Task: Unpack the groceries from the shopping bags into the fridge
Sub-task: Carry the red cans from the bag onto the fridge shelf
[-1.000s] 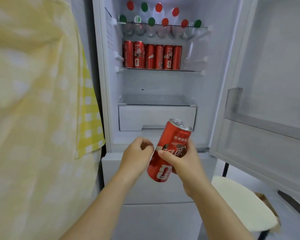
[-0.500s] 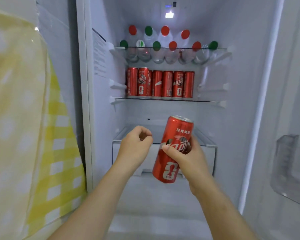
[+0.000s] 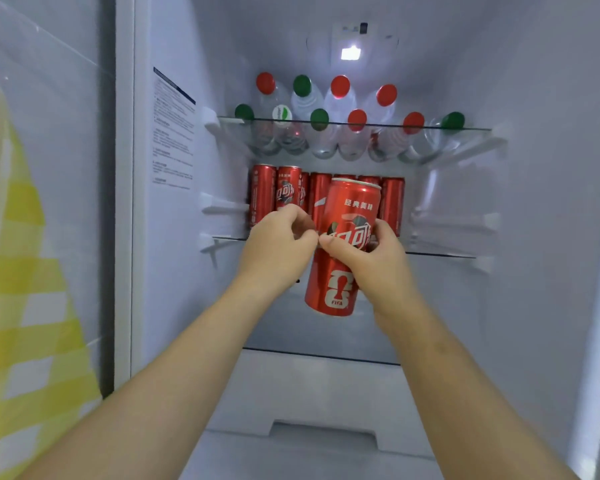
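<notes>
Far left, outside the fridge (image 3: pixel 142 271): yellow checked cloth (image 3: pixel 21 306). There's a label sticker (image 3: pixel 172 133) on the left inner wall.

Left hand (image 3: pixel 278 244): fingers (image 3: pixel 297 220) curled into a loose fist, holding nothing. It sits just beside the cola can (image 3: pixel 343 251); cannot tell if it touches.

The cola can is upright with a slight tilt, held in the air at the front edge of the middle shelf (image 3: pixel 440 254), its base below shelf level.

Right hand (image 3: pixel 371 261) grips the can mid-body, thumb across the front, fingers (image 3: pixel 383 230) wrapped round the right side.

Behind: a row of red cans (image 3: pixel 262 199) from the middle shelf's left end to centre. Capped water bottles (image 3: pixel 303 102) lie across the top shelf (image 3: pixel 475 128). Drawer (image 3: pixel 319 386) below.
</notes>
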{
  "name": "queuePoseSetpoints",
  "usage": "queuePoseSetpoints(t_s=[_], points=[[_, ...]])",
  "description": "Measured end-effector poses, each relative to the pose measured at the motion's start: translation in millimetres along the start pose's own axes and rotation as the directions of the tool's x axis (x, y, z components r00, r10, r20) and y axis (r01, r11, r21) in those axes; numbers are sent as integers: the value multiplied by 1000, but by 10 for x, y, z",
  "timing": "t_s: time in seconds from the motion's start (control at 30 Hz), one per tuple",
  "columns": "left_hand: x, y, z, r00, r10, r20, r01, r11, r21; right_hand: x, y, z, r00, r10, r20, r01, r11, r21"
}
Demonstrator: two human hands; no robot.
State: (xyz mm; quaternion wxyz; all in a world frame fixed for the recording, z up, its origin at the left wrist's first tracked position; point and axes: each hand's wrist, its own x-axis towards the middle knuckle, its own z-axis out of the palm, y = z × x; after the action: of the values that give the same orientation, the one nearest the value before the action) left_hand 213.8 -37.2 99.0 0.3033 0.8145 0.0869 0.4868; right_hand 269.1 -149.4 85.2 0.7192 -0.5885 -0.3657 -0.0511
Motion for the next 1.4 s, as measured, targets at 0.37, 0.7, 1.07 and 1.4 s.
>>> queuePoseSetpoints(t_s=[0.37, 0.7, 1.07, 1.4], points=[[888, -333, -40, 1000, -21, -4, 22, 999, 36, 965, -119, 285, 997, -35, -71, 33, 999, -37], [1266, -649, 231, 992, -68, 111, 57, 993, 99, 1489, 220, 474, 998, 23, -60, -33, 983, -182], [1513, -899, 400, 981, -88, 171, 50, 975, 217, 1797, 487, 441, 996, 48, -79, -73, 934, -350], [1962, -1022, 573, 982, 29, 185, -118, 862, 493, 2303, 610, 497, 977, 180, -116, -214, 805, -553]])
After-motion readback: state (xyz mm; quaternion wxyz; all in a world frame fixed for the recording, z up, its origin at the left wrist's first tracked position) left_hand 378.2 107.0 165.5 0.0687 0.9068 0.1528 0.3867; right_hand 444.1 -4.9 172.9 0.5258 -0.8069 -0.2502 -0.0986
